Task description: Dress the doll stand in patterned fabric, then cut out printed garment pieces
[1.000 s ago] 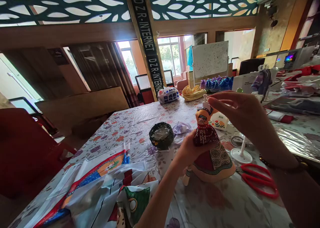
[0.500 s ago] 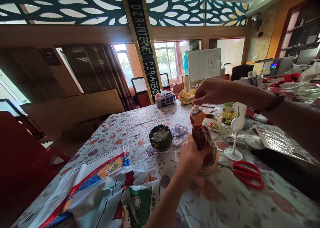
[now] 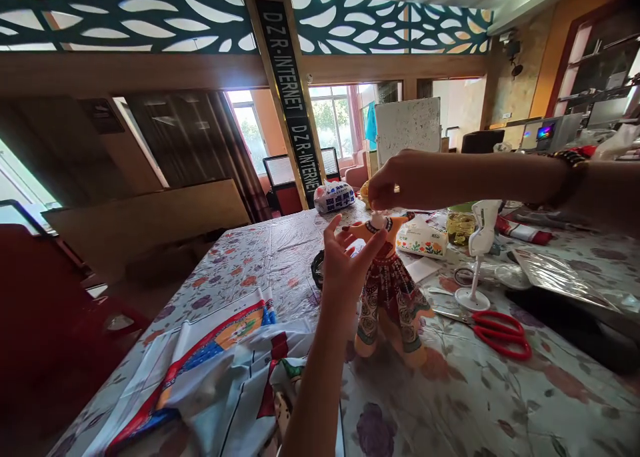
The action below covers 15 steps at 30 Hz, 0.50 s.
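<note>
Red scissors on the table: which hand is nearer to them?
Right. The right hand is raised above the doll, up and left of the red scissors; the left hand is farther left, beyond the doll.

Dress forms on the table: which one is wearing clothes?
The dress form between the hands wears a patterned dress; the small white form on a stand, beside the red scissors, is bare.

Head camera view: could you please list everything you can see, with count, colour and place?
Dressed figurine: one, orange with patterned red skirt, standing mid-table.
Scissors: one, red, right of the figurine.
White stand: one, behind the scissors.
Tissue box: one, white, floral, behind the figurine.
Printed cloth: one, multicoloured, near left.
Table: one, floral cover.
Left hand: open, beside the figurine's shoulder.
Right hand: pinching at the figurine's top.
</note>
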Each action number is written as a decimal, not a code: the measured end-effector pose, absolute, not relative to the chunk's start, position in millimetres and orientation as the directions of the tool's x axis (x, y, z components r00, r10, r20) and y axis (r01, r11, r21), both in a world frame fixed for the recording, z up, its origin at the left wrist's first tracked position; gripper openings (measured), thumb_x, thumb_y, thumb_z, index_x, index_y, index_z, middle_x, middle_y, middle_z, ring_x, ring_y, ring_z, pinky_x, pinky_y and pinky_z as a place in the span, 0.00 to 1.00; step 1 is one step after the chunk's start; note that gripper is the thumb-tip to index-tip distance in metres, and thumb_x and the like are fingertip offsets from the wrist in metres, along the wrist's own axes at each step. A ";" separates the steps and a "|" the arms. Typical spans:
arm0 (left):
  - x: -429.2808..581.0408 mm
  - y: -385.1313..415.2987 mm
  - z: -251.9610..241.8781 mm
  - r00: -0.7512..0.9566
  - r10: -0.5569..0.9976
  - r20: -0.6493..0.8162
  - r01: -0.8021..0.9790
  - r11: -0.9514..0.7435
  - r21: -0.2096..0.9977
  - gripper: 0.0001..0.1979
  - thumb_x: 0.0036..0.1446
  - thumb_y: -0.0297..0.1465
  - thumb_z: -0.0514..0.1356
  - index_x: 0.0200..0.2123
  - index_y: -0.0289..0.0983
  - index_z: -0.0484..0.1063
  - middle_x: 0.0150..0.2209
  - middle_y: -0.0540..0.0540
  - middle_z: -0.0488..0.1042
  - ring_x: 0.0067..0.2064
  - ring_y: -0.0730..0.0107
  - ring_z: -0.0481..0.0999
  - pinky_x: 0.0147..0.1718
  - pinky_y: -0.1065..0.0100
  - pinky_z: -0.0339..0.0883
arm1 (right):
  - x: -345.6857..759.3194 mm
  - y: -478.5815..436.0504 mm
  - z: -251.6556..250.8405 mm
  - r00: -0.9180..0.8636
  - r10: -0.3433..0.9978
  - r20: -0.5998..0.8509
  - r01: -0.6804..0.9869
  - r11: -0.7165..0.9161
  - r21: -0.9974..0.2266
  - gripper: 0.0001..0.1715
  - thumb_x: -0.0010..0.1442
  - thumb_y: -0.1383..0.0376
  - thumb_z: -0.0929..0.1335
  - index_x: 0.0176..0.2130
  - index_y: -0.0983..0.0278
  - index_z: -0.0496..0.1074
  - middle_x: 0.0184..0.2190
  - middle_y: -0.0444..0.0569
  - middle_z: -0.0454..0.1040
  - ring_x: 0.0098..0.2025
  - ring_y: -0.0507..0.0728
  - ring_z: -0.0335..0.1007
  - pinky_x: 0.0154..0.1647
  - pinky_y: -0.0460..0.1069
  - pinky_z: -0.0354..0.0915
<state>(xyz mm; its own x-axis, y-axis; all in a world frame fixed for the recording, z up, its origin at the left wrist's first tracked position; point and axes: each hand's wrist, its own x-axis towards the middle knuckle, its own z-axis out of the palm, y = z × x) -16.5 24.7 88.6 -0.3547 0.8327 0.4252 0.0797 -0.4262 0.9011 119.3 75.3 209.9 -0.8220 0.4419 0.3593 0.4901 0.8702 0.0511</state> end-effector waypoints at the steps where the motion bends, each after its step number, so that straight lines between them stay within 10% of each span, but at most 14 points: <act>1: -14.6 22.4 89.3 -0.350 0.841 0.412 0.034 -0.429 0.903 0.37 0.44 0.38 0.67 0.55 0.36 0.55 0.48 0.39 0.71 0.50 0.61 0.72 0.47 0.61 0.64 | 117.0 72.4 209.0 -0.833 0.421 0.359 0.476 0.876 0.078 0.08 0.53 0.73 0.66 0.30 0.67 0.76 0.24 0.43 0.74 0.26 0.46 0.62 0.31 0.45 0.54; 7: -18.3 9.1 97.8 -0.346 0.861 0.372 -0.114 -0.432 0.894 0.31 0.45 0.31 0.67 0.52 0.36 0.59 0.33 0.48 0.75 0.34 0.71 0.77 0.35 0.70 0.69 | 103.5 63.7 205.5 -0.834 0.395 0.385 0.471 0.873 0.126 0.08 0.52 0.74 0.68 0.28 0.64 0.75 0.24 0.39 0.75 0.25 0.47 0.65 0.30 0.44 0.56; 15: -33.6 7.9 104.5 -0.338 0.849 0.407 -0.123 -0.469 0.875 0.33 0.40 0.31 0.70 0.50 0.38 0.62 0.37 0.46 0.76 0.34 0.70 0.78 0.32 0.71 0.72 | 89.0 60.8 210.9 -0.817 0.423 0.392 0.500 0.858 0.117 0.06 0.54 0.68 0.69 0.27 0.63 0.76 0.23 0.41 0.75 0.25 0.49 0.66 0.29 0.46 0.57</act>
<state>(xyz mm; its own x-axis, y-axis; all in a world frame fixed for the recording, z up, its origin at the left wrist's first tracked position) -33.6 7.9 104.5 -0.3376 0.8486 0.4074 -0.1231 -0.4689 0.8746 89.0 60.8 210.9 -0.8172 0.4228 0.3916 0.4999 0.8582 0.1166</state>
